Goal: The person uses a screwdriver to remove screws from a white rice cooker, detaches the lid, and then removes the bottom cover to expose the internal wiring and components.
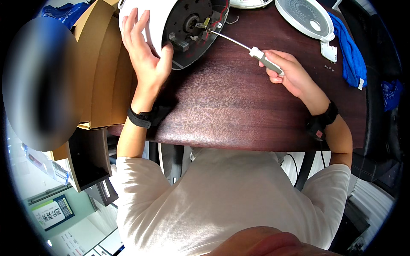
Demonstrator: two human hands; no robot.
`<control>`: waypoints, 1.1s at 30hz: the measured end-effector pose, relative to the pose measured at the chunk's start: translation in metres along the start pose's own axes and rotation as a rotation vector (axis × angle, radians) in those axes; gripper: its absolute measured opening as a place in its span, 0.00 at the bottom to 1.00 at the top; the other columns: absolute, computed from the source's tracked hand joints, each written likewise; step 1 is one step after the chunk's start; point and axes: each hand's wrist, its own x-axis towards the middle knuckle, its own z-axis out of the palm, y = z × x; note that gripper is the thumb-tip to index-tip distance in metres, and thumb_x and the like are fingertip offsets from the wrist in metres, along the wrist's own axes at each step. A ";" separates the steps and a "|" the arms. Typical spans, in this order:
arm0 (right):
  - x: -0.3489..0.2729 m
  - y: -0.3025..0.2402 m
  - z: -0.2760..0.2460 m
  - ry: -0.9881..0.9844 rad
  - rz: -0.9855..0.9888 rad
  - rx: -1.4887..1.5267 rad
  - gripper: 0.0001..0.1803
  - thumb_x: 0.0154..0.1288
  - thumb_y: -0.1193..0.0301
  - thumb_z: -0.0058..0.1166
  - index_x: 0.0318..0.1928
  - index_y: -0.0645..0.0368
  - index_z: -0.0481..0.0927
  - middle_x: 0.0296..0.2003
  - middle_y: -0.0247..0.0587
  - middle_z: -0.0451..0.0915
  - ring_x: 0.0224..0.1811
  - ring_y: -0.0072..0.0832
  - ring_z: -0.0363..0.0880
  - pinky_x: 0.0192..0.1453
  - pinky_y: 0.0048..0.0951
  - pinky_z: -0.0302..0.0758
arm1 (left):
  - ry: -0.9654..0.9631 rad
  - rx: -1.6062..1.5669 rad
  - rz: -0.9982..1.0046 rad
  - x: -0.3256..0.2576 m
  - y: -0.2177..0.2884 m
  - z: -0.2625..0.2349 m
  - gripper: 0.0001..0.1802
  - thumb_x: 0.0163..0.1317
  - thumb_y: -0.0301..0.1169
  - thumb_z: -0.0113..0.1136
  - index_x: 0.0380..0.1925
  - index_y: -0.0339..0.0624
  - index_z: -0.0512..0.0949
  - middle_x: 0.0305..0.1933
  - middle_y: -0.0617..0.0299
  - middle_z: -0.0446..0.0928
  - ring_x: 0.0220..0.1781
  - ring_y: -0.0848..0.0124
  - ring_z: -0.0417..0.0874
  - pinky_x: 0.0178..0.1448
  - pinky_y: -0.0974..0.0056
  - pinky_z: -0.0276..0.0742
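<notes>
A white rice cooker body [160, 19] lies tilted on its side at the back of the table, its open dark underside facing right. Metal parts and red wires show inside. My left hand [147, 57] holds the white shell, fingers spread over its outside and thumb at the rim. In my right hand [292, 72] is a screwdriver [258, 53] with a grey and white handle, gripped between thumb and fingers. Its long thin shaft points up and left, and the tip reaches the metal parts and wires inside. Whether the tip sits in a screw is too small to tell.
The dark wood table [230, 106] carries a round lid [294, 17] with a grey inner plate at back right, beside a blue cloth [348, 55]. Small loose pieces [329, 67] lie near the lid. Another white round part [250, 3] is at the far edge. A cardboard box [104, 72] stands left.
</notes>
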 end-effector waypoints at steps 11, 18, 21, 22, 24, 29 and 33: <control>-0.001 0.002 0.003 0.011 0.050 0.107 0.16 0.72 0.63 0.46 0.39 0.66 0.74 0.25 0.31 0.70 0.21 0.12 0.62 0.20 0.15 0.59 | -0.120 0.253 -0.181 0.033 0.032 -0.012 0.34 0.50 0.29 0.59 0.61 0.48 0.64 0.60 0.41 0.58 0.63 0.44 0.64 0.65 0.50 0.64; -0.007 -0.003 0.001 0.012 0.015 0.083 0.17 0.73 0.62 0.44 0.38 0.66 0.74 0.22 0.29 0.67 0.19 0.12 0.60 0.21 0.16 0.57 | 0.049 -0.044 -0.176 0.027 0.019 0.003 0.31 0.50 0.17 0.48 0.58 0.45 0.73 0.66 0.43 0.64 0.71 0.54 0.61 0.69 0.56 0.61; -0.009 -0.002 -0.001 0.012 0.018 0.073 0.16 0.73 0.63 0.43 0.38 0.66 0.74 0.21 0.29 0.66 0.19 0.12 0.59 0.21 0.17 0.56 | 0.077 -0.125 -0.183 0.024 0.015 0.005 0.32 0.48 0.15 0.45 0.57 0.43 0.74 0.65 0.46 0.67 0.70 0.58 0.63 0.69 0.59 0.60; -0.008 0.000 -0.003 -0.003 0.020 0.072 0.16 0.73 0.63 0.43 0.38 0.65 0.74 0.21 0.29 0.66 0.18 0.12 0.59 0.21 0.17 0.55 | 0.076 -0.150 -0.144 0.024 0.008 0.005 0.33 0.48 0.14 0.44 0.57 0.42 0.74 0.65 0.46 0.67 0.70 0.59 0.63 0.69 0.59 0.59; -0.008 0.000 -0.002 -0.016 0.024 0.072 0.16 0.73 0.63 0.42 0.38 0.65 0.74 0.20 0.28 0.65 0.18 0.13 0.58 0.21 0.17 0.55 | 0.073 -0.195 -0.067 0.027 -0.009 0.007 0.33 0.47 0.13 0.42 0.57 0.40 0.73 0.64 0.47 0.68 0.70 0.60 0.64 0.69 0.60 0.59; -0.009 -0.003 0.010 0.021 0.022 0.062 0.16 0.73 0.63 0.42 0.37 0.64 0.74 0.18 0.28 0.65 0.18 0.13 0.58 0.21 0.17 0.55 | 0.090 -0.304 -0.006 0.032 -0.024 0.021 0.35 0.45 0.11 0.37 0.56 0.36 0.73 0.63 0.49 0.70 0.69 0.62 0.65 0.71 0.62 0.55; -0.005 0.003 0.001 -0.013 0.017 0.087 0.15 0.73 0.63 0.42 0.39 0.63 0.74 0.23 0.30 0.68 0.19 0.14 0.59 0.22 0.18 0.56 | 0.032 -0.250 -0.100 0.043 -0.029 0.025 0.36 0.42 0.15 0.35 0.57 0.35 0.71 0.63 0.42 0.68 0.68 0.54 0.65 0.72 0.59 0.54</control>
